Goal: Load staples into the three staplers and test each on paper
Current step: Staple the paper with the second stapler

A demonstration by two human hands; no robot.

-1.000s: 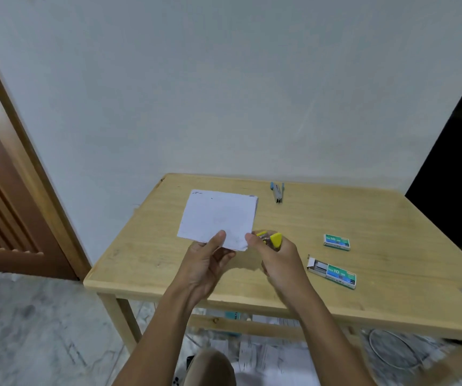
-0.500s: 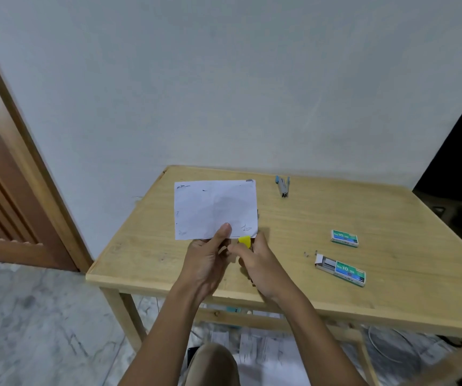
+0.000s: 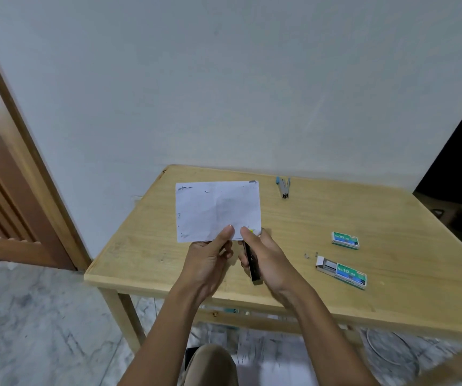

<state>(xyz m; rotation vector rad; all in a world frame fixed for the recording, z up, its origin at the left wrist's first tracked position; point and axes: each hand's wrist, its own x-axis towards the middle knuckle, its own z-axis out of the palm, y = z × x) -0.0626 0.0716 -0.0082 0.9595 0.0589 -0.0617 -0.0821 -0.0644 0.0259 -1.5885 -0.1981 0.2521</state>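
Paper (image 3: 217,210) pinched by left hand (image 3: 210,256); right hand (image 3: 268,254) grips stapler (image 3: 252,264) at its corner.

1. The paper (image 3: 218,210), tilted with one corner toward the wall a second ago, now sits square above the left hand (image 3: 210,259), its lower edge pinched under that thumb.
2. The right hand (image 3: 268,257) is now close beside the left thumb, at the paper's lower right corner.
3. The stapler (image 3: 252,263), earlier showing mostly its yellow end above the right fingers, now shows its dark metal length running down between thumb and fingers, with only a sliver of yellow at the fingertips.
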